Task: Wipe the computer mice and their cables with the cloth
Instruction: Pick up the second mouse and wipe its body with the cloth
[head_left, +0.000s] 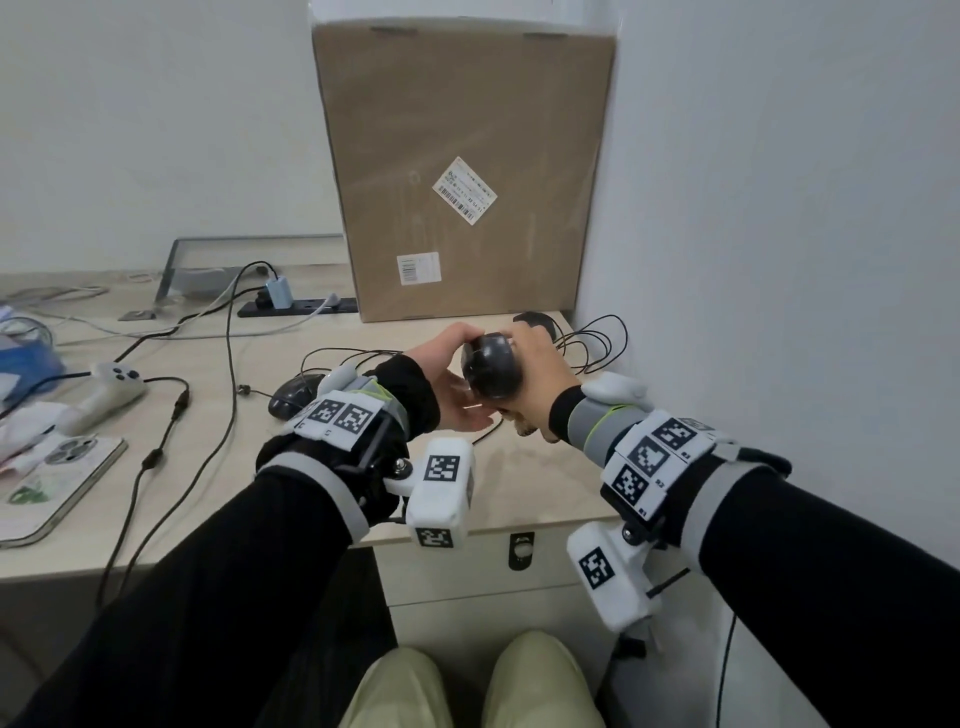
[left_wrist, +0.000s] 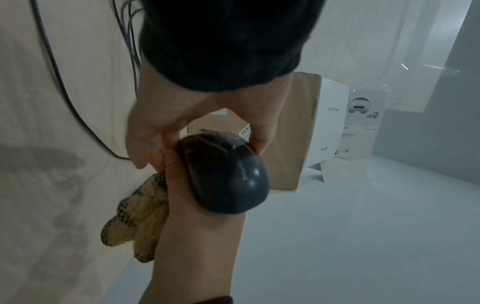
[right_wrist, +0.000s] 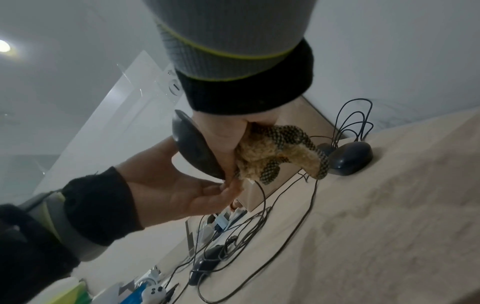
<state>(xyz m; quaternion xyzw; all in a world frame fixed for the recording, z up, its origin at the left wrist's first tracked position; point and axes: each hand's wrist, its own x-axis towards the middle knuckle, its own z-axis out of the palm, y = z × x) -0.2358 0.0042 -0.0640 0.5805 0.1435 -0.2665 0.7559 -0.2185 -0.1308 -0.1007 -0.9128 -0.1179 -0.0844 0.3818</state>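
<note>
Black mouse (head_left: 491, 365) is held above the surface (head_left: 545, 488), gripped by left hand (head_left: 451, 387); cloth (right_wrist: 275, 152) is clutched in right hand (head_left: 537, 374) against it.

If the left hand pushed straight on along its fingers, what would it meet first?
Probably the right hand: the left hand already holds the black mouse against it. Depth beyond is unclear.

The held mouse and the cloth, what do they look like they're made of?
Mouse: probably hard plastic, dark with a smooth semi-gloss shell that shows small highlights. Cloth: soft fuzzy fabric, perhaps fleece or terry, tan with a dark checked pattern and a nappy, matted pile.
</note>
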